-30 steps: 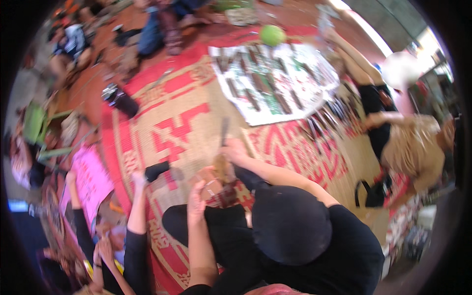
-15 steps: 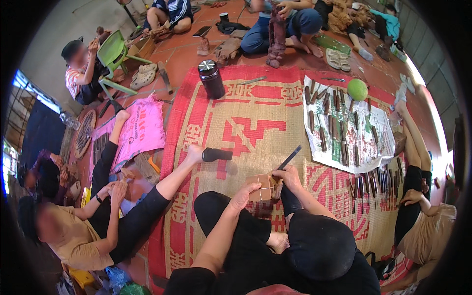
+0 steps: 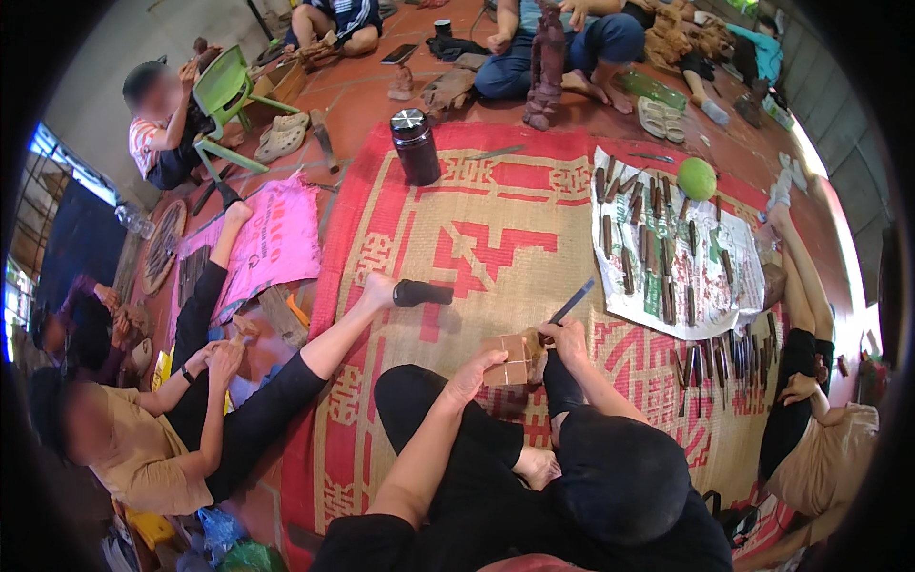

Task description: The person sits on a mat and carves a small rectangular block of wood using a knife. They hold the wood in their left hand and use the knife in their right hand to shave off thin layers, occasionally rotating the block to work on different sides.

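In my left hand (image 3: 468, 376) is a small brown wooden block (image 3: 507, 360) with pale lines crossing on its face. The fingers are wrapped round its left side, above my crossed legs. My right hand (image 3: 564, 341) is closed just to the right of the block. It grips a slim, dark, pen-like tool (image 3: 573, 300) slanting up to the right. The tool's lower end is hidden by the fingers, so I cannot tell whether it touches the block.
A patterned red and straw mat (image 3: 381, 286) lies under me. At right, a white sack (image 3: 705, 257) bears several wood-handled tools, with more tools (image 3: 729, 357) nearer and a green ball-like fruit (image 3: 697, 178) behind. A dark flask (image 3: 415, 148) stands ahead. Other people sit around.
The block's lined face shows more fully now. My right hand has shifted slightly right, with the tool still in it. At the back, a person's hand has come off the dark carved figure.
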`<state>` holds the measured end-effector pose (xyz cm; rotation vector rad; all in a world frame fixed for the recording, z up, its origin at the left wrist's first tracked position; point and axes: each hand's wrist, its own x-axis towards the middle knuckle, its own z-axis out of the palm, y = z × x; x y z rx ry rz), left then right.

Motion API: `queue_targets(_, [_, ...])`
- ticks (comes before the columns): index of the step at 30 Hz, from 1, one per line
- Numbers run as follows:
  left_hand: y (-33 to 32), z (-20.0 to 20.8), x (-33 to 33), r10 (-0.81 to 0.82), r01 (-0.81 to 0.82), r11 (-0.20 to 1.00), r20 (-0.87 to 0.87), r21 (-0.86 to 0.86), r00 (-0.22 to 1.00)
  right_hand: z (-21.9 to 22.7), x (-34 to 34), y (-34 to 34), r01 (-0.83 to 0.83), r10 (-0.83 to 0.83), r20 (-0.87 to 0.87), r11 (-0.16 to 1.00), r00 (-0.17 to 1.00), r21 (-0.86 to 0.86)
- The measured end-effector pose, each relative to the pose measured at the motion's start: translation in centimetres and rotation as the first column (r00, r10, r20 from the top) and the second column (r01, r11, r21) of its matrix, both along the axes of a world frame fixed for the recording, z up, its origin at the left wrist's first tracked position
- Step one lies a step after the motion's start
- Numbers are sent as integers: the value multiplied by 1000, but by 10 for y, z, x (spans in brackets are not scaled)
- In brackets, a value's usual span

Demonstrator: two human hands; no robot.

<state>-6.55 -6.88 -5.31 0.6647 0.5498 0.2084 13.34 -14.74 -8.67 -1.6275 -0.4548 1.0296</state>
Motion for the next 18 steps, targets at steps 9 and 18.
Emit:
queue_targets(9, [4, -22, -2, 15, -16, 999, -22, -41, 1000, -16, 5, -3, -110, 116, 452, 993, 884, -40])
queue_targets(18, [-1, 13, 9, -6, -2, 993, 61, 119, 998, 1, 0, -8, -50, 47, 321, 999, 946, 2])
